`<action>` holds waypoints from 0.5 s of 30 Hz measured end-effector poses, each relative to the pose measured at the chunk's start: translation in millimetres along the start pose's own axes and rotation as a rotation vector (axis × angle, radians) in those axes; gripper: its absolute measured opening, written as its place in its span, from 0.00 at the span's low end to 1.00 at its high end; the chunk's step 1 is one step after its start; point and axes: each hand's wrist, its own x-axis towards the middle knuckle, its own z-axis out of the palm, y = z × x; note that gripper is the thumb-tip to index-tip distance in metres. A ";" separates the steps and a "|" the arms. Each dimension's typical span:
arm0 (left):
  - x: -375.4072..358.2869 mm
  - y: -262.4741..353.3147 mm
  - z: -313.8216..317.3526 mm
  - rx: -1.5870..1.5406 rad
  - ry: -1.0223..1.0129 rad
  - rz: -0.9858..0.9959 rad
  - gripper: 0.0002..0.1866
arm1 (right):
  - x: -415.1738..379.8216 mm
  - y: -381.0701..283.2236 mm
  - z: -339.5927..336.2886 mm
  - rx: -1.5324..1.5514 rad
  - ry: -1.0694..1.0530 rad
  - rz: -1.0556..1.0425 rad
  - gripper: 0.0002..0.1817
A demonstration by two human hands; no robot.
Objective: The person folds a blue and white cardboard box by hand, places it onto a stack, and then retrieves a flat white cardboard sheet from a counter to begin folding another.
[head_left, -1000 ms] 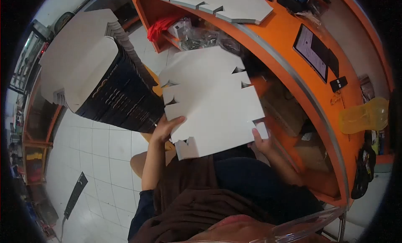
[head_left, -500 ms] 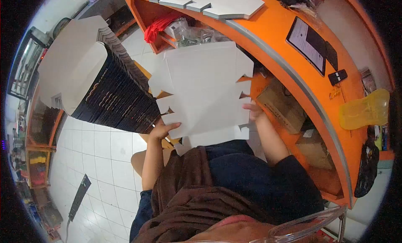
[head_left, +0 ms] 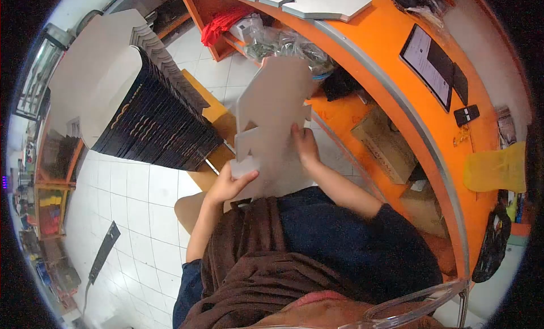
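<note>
A flat die-cut cardboard box blank (head_left: 271,111), pale grey with notched edges, is held in front of my body. It looks narrower and is tilted or partly folded; blur hides which. My left hand (head_left: 228,184) grips its lower left corner, thumb lying over a small flap and fingers underneath. At the right edge, my right hand (head_left: 306,145) is closed on the blank, with some fingers hidden behind it. To the left stands a tall stack of similar blanks (head_left: 156,111), dark along the printed side and pale on top.
More pale blanks (head_left: 317,3) lie on the curved orange counter (head_left: 391,43). A tablet (head_left: 428,65), a small black device (head_left: 467,115) and a yellow container (head_left: 496,167) are on it. Cardboard boxes (head_left: 385,145) fill the shelf below. A power strip (head_left: 105,249) lies on the tiled floor.
The blank has gone from broad and facing me to narrow and angled. My right hand has moved left and upward with its edge. The left hand keeps its corner.
</note>
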 end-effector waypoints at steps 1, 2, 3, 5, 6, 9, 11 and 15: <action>0.7 -0.3 3.4 0.044 0.043 -0.043 0.21 | -1.3 -4.2 6.1 -0.121 0.052 -0.008 0.37; 0.8 0.5 6.1 0.090 0.086 -0.084 0.20 | -3.3 -5.6 5.0 -0.085 0.031 -0.022 0.37; -0.5 2.7 7.4 0.071 0.114 -0.097 0.21 | -4.9 -7.6 2.7 -0.049 0.012 -0.037 0.36; -0.3 13.1 4.6 0.041 0.173 -0.109 0.21 | -2.9 -9.9 -8.4 0.142 -0.082 -0.001 0.36; 2.7 13.4 3.7 0.003 0.263 -0.146 0.22 | 2.1 -3.9 -22.4 0.291 -0.161 0.051 0.37; 16.9 -8.0 6.7 -0.015 0.470 -0.253 0.23 | -18.3 -0.4 -48.5 0.390 -0.244 -0.172 0.36; 35.6 -20.1 7.2 0.135 0.514 -0.301 0.25 | -46.0 -2.5 -61.4 0.358 -0.291 -0.223 0.36; 59.0 -20.5 50.8 0.049 0.678 -0.125 0.31 | -85.6 -17.2 -71.6 0.219 -0.345 -0.458 0.38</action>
